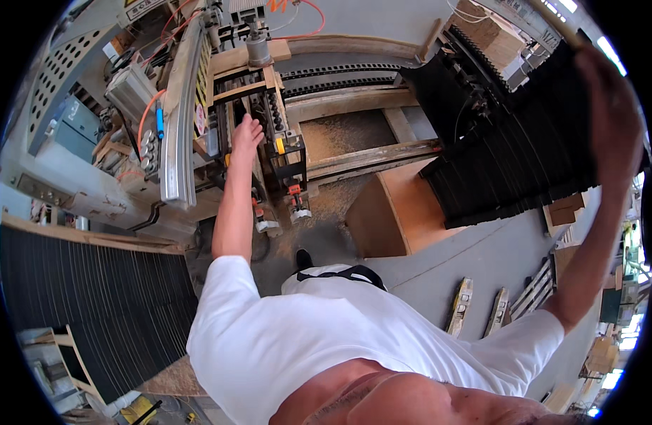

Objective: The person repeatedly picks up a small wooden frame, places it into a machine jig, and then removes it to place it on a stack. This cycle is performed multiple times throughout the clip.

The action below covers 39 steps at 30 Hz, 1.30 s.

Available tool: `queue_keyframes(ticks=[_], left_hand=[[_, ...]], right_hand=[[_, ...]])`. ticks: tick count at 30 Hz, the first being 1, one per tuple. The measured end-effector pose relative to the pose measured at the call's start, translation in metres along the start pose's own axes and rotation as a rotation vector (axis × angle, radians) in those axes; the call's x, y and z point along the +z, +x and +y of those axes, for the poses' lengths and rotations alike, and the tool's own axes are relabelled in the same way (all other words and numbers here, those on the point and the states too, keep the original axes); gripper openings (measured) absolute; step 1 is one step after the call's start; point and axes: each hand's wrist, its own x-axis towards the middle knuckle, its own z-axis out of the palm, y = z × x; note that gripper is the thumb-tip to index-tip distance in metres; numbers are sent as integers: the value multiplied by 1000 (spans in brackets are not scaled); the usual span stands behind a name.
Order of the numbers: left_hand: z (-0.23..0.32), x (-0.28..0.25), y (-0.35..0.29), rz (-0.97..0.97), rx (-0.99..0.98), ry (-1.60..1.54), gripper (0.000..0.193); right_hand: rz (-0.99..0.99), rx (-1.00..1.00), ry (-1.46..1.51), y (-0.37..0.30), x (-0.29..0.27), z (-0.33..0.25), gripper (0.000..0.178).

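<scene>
My left hand reaches forward into a woodworking machine, between its narrow rails. Its fingers are curled beside a dark strip; whatever they hold, if anything, is hidden. Raised far to the right, my right hand is smeared by motion, so its fingers do not read clearly. It is nearest a long stack of black strips, and a pale bar ends close by it. I cannot tell whether the hand touches either.
A brown wooden box stands under the right stack's near end. More black strips lie in rows at the left. Red-tipped clamps jut from the machine. Sawdust covers the floor around its frame. Slotted pale bars lie right of me.
</scene>
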Motion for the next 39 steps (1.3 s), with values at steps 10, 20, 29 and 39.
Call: queue_keyframes(ticks=[10, 20, 29, 39], left_hand=[[24, -6, 169, 171, 42, -433, 68], [-31, -51, 53, -38, 59, -616, 24], [-26, -43, -21, -144, 58, -608, 17], [-40, -18, -53, 52, 117, -554, 27]], right_hand=[[-349, -301, 703, -111, 114, -164, 15], [-348, -336, 1086, -143, 283, -317, 8], [-532, -480, 1248, -177, 372, -442, 26], [-565, -608, 1329, -156, 440, -445, 22]])
